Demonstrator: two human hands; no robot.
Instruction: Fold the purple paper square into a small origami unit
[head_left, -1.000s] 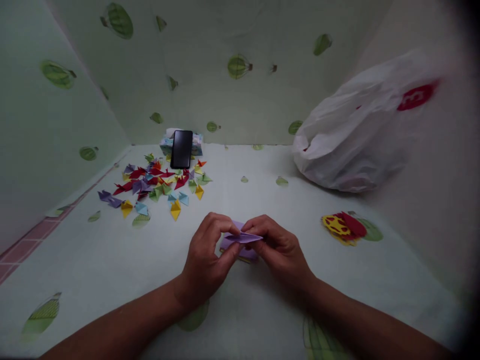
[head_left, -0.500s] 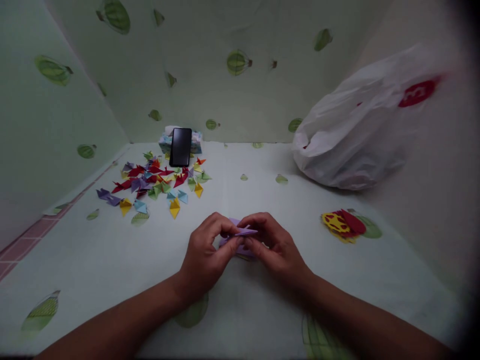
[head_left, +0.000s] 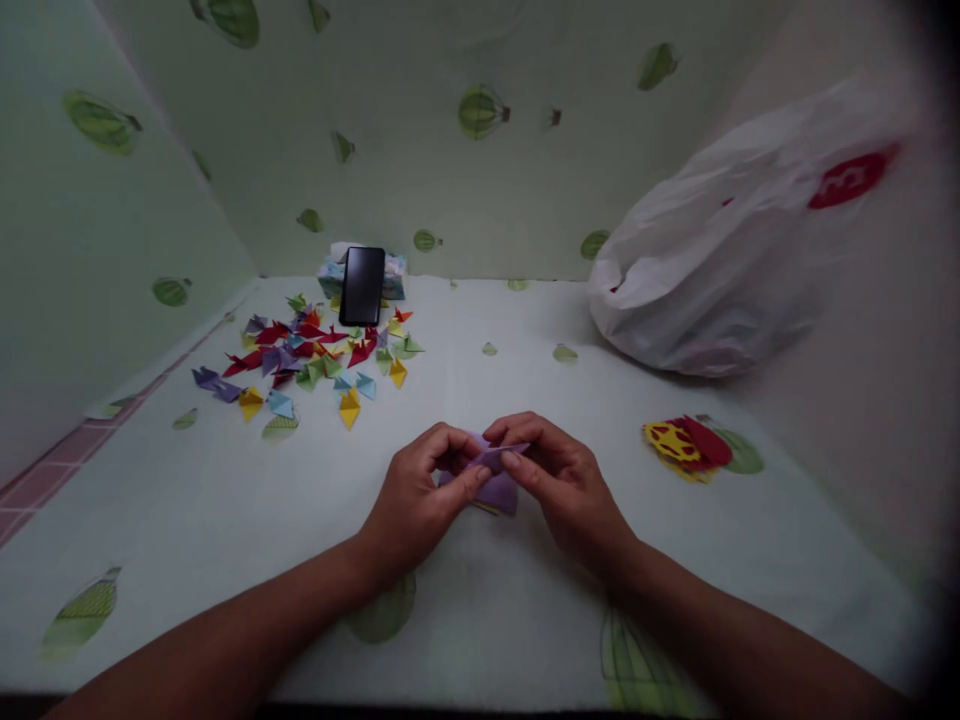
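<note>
A small folded purple paper piece is pinched between both of my hands just above the pale green tablecloth. My left hand grips its left end with thumb and fingers. My right hand holds its right end, thumb pressing along the fold. Under the hands lies a purple paper sheet, partly hidden by my fingers.
Several folded paper pieces in red, purple, yellow, blue and green lie scattered at the back left. A black phone leans on a tissue box. A white plastic bag sits at the back right. A red and yellow paper pile lies to the right.
Both hands have drawn slightly away from me with the purple piece, and the fingers have closed tighter along its fold. Nothing else has moved.
</note>
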